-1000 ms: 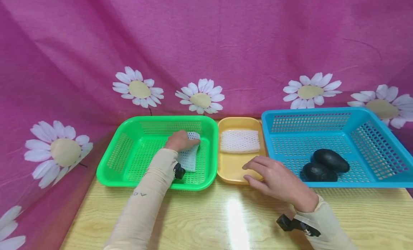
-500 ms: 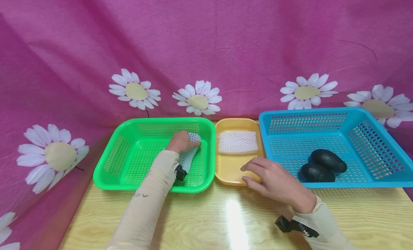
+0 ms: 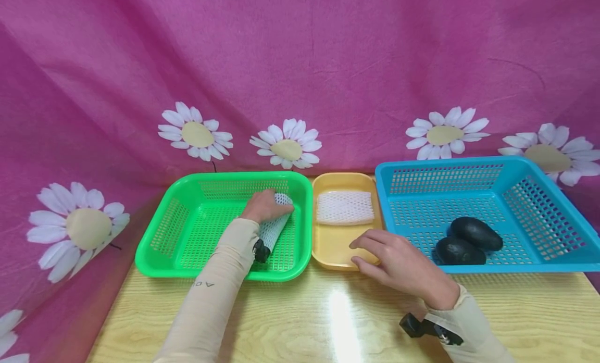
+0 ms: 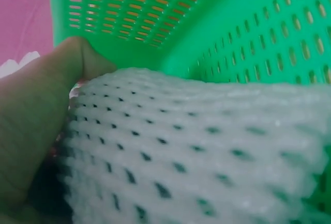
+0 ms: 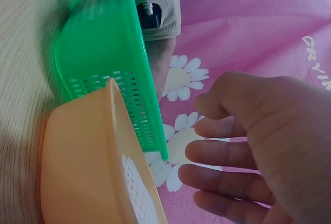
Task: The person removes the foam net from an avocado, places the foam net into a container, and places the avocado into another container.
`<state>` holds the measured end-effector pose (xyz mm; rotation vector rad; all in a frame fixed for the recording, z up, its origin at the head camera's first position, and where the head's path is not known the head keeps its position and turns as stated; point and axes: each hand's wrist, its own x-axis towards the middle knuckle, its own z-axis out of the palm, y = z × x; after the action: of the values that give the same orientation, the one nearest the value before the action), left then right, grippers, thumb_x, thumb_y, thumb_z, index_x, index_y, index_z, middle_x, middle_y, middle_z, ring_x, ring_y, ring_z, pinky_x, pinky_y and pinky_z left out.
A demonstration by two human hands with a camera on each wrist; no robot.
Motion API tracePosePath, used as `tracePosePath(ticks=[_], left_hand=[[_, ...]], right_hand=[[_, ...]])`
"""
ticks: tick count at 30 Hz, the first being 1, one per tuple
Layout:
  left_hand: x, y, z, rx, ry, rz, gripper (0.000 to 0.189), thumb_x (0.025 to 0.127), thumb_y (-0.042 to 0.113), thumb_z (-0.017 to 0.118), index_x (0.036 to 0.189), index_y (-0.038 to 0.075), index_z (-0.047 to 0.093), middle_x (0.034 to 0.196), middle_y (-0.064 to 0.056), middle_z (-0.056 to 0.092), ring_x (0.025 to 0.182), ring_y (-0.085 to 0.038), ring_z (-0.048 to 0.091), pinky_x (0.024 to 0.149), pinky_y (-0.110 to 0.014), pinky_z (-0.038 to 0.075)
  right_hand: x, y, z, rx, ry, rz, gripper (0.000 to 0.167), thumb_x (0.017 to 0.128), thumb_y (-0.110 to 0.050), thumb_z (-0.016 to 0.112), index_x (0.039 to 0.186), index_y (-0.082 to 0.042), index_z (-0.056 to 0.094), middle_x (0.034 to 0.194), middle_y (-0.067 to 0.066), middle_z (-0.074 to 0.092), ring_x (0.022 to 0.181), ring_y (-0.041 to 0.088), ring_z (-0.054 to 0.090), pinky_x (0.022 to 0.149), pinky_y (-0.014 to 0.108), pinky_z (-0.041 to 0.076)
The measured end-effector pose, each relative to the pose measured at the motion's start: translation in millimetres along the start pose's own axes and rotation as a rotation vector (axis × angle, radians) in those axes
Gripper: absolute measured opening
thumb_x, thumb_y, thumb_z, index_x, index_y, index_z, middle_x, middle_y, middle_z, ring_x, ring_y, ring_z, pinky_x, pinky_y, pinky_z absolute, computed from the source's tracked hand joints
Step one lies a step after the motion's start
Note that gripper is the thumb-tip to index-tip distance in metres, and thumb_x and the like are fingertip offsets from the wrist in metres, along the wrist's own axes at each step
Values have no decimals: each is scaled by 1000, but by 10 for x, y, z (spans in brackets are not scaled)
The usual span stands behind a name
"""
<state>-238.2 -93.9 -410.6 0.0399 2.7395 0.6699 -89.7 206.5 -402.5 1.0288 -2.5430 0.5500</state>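
Note:
Inside the green basket (image 3: 187, 264), at its right side, my left hand (image 3: 264, 207) grips a white foam net sleeve (image 3: 274, 230) by its far end. In the left wrist view the thumb (image 4: 77, 58) lies against the mesh of the foam net sleeve (image 4: 196, 146); dark patches show through some holes, and what is inside I cannot tell. My right hand (image 3: 403, 261) hovers by the front right edge of the yellow tray (image 3: 344, 248), fingers apart and loosely bent, holding nothing. A second white foam net sleeve (image 3: 345, 208) lies flat in that tray.
On the right, a blue basket (image 3: 445, 196) holds two black oval fruits (image 3: 475, 234) (image 3: 461, 251) that look like avocados. The three containers stand side by side on a wooden table (image 3: 300, 316). A pink flowered cloth (image 3: 300, 66) hangs behind.
The foam net sleeve in my left hand has swung from hanging nearly straight toward me to a slant under the wrist. My right hand stays about where it was.

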Motion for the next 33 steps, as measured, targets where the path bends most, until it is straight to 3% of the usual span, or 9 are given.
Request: tracePosePath(ticks=[9,22,33], left_hand=[[-45,46,-34,16,-29,40,86,88,50,64,158,7,40,152,-17,55,131,-34,55,113,-50,49],[-75,95,-58,45,-48,87,79,92,50,61,158,12,43,160,-12,49,147,-37,45,121,-51,41],[-111,167,-62,65,-41,79,77,92,50,60,157,11,44,147,-14,59,120,-31,59,108,-47,52]], right_hand=[[-19,5,1,-7,24,-23,20,89,-25,79,104,-13,76,99,-3,73,88,9,71,76,30,61],[-17,-17,-42,3,-2,2,22,88,-27,80,106,-15,76,100,-3,74,88,9,72,78,31,61],[-21,-26,-62,4,-6,14,23,87,-28,81,106,-15,76,100,-4,74,88,8,71,78,30,61]])
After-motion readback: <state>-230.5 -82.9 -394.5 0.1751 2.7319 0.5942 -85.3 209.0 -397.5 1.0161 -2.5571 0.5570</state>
